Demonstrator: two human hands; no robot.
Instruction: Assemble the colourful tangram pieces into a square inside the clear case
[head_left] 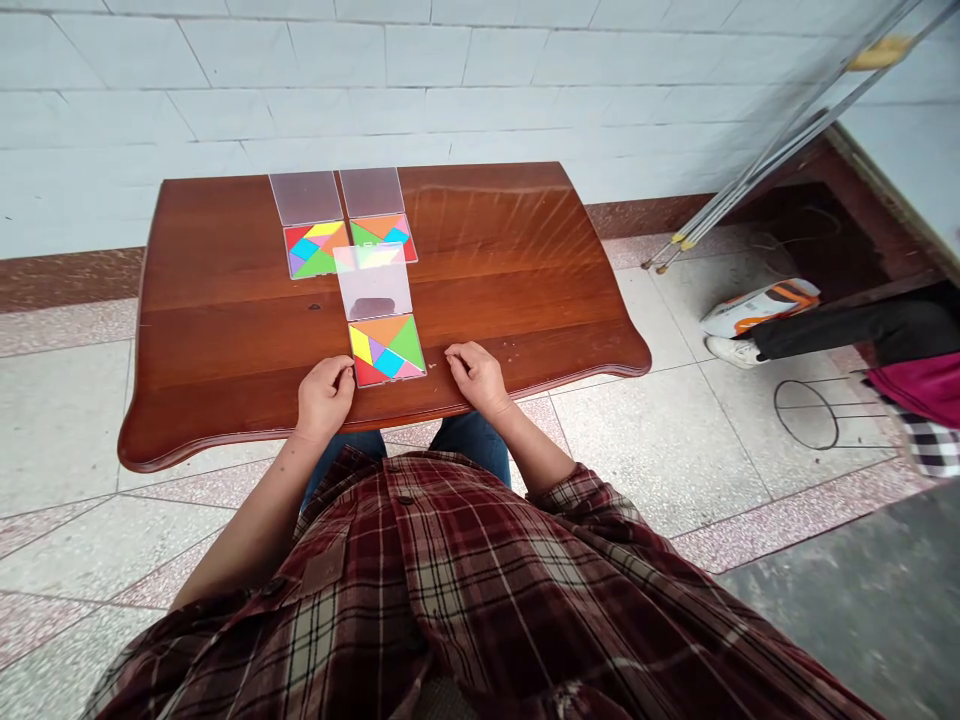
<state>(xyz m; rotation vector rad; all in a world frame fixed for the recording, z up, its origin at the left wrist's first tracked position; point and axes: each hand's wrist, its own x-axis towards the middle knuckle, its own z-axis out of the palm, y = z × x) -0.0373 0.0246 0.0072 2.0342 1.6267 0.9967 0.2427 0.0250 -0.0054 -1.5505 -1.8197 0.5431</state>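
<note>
Plaid flannel shirt [450, 570] fills the lower frame; blue jeans [480, 445] show just behind the fingers; both forearms reach forward from the bent elbows, wrists low near the table's near edge; left hand [325, 398] curled, fingertips [346, 372] at the left edge of a tangram card [387, 350], touching or nearly so; cannot tell whether they pinch it; right hand [478, 378] loosely curled on a polished wooden table [510, 270], just right of the card, fingers apart from it and grasping nothing; card lies flat between the two hands, its coloured pieces fitted into a square; ahead of the fingers, a frosted plastic panel [373, 283] meets the card's far edge; farther ahead, a second tangram card [315, 250] and a third tangram card [382, 235] lie side by side, the nearer panel's far end overlapping both; a second frosted panel [305, 197] and a third frosted panel [372, 192] lie beyond them; well right of the right fingers, on the floor, are a white-and-orange sneaker [757, 318] and a wire ring stand [806, 415]; aluminium crutches [780, 130] lean farther off.
</note>
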